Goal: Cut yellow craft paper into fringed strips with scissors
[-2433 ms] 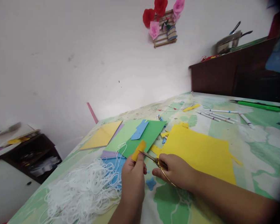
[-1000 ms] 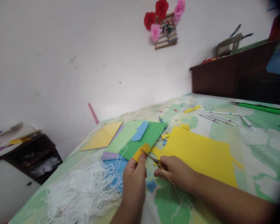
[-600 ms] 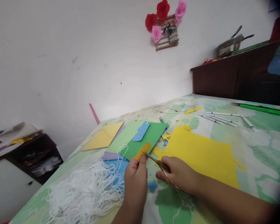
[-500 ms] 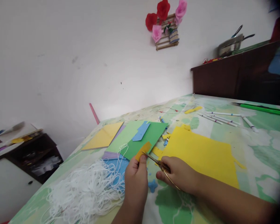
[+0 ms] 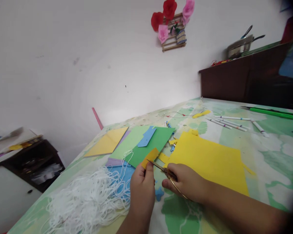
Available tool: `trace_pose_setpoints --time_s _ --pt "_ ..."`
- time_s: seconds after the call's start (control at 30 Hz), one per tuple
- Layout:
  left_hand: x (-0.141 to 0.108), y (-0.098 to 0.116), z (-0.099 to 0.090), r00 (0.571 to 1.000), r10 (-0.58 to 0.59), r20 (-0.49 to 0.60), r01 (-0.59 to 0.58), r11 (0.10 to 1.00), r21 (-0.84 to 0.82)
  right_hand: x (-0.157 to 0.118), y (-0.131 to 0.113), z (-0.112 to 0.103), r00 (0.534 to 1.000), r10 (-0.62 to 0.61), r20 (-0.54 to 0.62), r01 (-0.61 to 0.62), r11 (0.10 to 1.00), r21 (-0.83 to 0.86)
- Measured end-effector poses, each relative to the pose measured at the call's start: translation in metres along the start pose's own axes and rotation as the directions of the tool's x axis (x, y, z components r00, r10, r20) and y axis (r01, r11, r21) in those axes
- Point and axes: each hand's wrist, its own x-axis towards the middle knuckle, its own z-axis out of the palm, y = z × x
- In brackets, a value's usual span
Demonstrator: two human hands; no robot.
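Note:
Between the thumb and fingers of my left hand (image 5: 143,185) is a small piece of orange-yellow paper (image 5: 151,156), its upper end sticking out. My right hand (image 5: 185,180) grips a pair of scissors (image 5: 163,168) with gold handles. The blade tips lie against the paper, close to my left thumb. Under and beyond my hands are green sheets (image 5: 161,138) with a blue cut piece (image 5: 147,136) on top. A large yellow sheet (image 5: 207,156) lies to the right, partly behind my right hand. A tangled heap of white string (image 5: 88,198) sits left of my left hand.
Yellow sheets (image 5: 107,141) lie at the left table edge. Several white markers (image 5: 230,123) and a green cutter (image 5: 271,112) are at the right. Small blue scraps (image 5: 159,194) lie below the scissors. A dark cabinet (image 5: 244,78) stands behind the table.
Both hands keep nearly the same place and hold. The scissor tips have shifted slightly left across the orange-yellow paper. The whole view has moved a little.

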Motion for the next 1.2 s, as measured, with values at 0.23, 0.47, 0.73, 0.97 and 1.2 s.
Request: trace_pose_setpoints --time_s 0.23,0.47,0.73,0.97,1.2 --pt "0.0003 -0.0017 0.0008 0.999 0.031 0.026 -0.032 0.999 0.025 0.0009 0.0005 -0.0010 1.000 -0.009 0.007 0.009 1.000 0.008" --pt "-0.0049 0.0046 0.0015 1.000 0.022 0.016 -0.021 0.999 -0.028 0.0009 0.0009 -0.0021 0.999 -0.048 0.025 0.048 0.999 0.019" --pt "-0.0044 0.0064 0.0028 1.000 0.026 0.008 -0.026 0.999 -0.045 0.0007 0.0006 -0.0020 0.998 -0.054 0.022 0.053 0.998 0.021" --pt "-0.0021 0.0022 0.0038 0.997 -0.057 0.052 0.063 0.990 -0.127 0.0017 0.0000 -0.0012 0.999 -0.040 0.020 0.040 0.999 0.027" --pt "-0.0007 -0.0013 0.0017 0.999 -0.038 0.009 0.039 0.995 -0.093 -0.0012 0.0017 0.0002 0.998 -0.054 -0.011 0.054 0.998 0.019"
